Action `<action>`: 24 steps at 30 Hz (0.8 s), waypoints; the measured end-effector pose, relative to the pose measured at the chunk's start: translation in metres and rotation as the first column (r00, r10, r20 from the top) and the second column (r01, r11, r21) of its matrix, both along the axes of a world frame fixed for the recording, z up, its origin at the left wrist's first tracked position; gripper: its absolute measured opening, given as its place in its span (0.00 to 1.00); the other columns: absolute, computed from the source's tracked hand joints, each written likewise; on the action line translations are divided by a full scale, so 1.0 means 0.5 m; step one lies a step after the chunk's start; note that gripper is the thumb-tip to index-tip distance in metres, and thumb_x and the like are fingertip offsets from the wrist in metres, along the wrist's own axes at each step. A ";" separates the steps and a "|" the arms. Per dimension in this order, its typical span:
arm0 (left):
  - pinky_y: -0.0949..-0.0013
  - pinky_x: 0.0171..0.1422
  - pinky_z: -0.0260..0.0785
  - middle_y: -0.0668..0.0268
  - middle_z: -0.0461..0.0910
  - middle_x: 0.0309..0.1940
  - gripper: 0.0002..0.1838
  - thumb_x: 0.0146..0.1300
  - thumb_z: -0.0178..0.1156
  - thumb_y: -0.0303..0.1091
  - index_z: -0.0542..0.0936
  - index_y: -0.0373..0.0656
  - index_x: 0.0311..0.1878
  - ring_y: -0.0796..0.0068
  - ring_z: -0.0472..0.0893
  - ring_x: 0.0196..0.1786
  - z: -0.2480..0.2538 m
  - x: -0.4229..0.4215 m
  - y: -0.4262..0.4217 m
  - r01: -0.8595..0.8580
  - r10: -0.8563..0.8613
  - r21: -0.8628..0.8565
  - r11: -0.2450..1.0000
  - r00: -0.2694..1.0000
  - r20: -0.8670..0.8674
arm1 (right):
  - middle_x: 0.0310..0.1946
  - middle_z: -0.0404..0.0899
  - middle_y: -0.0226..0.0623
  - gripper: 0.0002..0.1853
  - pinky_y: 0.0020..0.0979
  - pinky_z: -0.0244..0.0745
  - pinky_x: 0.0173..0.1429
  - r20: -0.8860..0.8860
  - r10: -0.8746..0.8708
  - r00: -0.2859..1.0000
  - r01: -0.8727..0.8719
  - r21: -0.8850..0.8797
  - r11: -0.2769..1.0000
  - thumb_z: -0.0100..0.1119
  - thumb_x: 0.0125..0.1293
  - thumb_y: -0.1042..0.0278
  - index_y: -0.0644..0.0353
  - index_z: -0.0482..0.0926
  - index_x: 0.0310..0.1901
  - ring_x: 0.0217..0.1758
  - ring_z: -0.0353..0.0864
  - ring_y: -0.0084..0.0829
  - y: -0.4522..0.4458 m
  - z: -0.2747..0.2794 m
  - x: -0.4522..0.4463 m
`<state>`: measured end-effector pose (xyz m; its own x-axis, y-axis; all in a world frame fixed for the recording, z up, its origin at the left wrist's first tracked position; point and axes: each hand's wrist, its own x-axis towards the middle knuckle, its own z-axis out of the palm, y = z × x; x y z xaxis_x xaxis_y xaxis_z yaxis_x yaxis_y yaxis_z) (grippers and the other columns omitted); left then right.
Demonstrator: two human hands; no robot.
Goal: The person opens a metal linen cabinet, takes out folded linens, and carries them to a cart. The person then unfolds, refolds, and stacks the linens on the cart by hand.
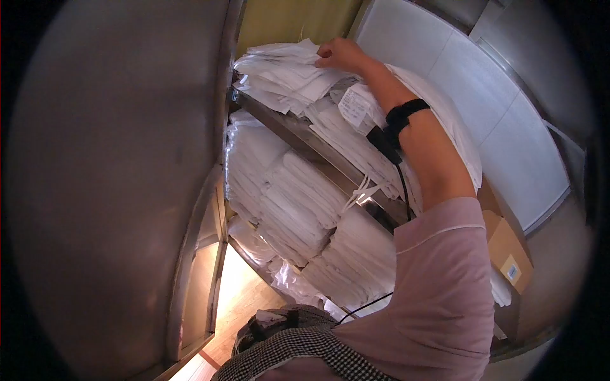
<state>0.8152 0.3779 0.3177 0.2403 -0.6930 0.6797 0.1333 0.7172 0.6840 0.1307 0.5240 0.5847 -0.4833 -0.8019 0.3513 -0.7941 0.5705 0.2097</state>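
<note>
My right hand (341, 56) reaches to the top shelf, its fingers closed at the edge of a flat white bag (289, 66) on a loose, uneven stack. The thumb and index finger pinch near the edge; the other fingers are curled and partly hidden. Beneath the forearm lie more folded white bags (356, 143) and a clear-wrapped pack with a printed label (357, 105). A black strap with a small device (397, 127) and cable circles my forearm. My left hand is out of the picture.
Below the metal shelf edge (286, 130), several stacks of white bags (286, 190) fill the lower shelf. A brown metal door (121, 159) stands at left. A cardboard box (508, 254) sits at right, below a pale panel (470, 95). White cord handles (362, 190) hang over the shelf edge.
</note>
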 end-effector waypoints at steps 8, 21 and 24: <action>0.58 0.68 0.64 0.47 0.68 0.64 0.47 0.55 0.72 0.50 0.62 0.25 0.65 0.60 0.72 0.61 -0.003 0.015 -0.002 0.012 -0.011 0.015 1.000 1.000 -0.005 | 0.41 0.86 0.40 0.20 0.34 0.75 0.53 0.133 0.087 0.987 -0.089 0.007 0.996 0.69 0.55 0.54 0.57 0.85 0.46 0.45 0.84 0.37 0.015 -0.005 -0.002; 0.60 0.66 0.66 0.46 0.71 0.60 0.42 0.57 0.71 0.48 0.65 0.24 0.62 0.60 0.74 0.58 0.013 -0.009 0.003 0.048 -0.047 -0.057 0.997 0.999 0.009 | 0.39 0.85 0.42 0.19 0.36 0.75 0.49 0.122 0.097 0.988 -0.101 0.025 0.995 0.71 0.53 0.56 0.58 0.85 0.43 0.42 0.83 0.40 0.011 0.002 0.003; 0.61 0.64 0.68 0.47 0.72 0.59 0.42 0.57 0.71 0.48 0.65 0.24 0.62 0.61 0.74 0.58 0.014 -0.010 -0.002 0.008 -0.006 -0.097 0.995 1.000 0.016 | 0.39 0.85 0.42 0.21 0.37 0.75 0.52 -0.015 0.095 0.995 -0.092 0.121 0.988 0.74 0.47 0.61 0.57 0.84 0.45 0.44 0.83 0.41 0.007 -0.007 0.023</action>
<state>0.8101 0.3770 0.3247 0.2242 -0.6250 0.7477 0.1281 0.7795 0.6132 0.1422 0.5275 0.5810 -0.3981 -0.8800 0.2590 -0.8376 0.4638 0.2886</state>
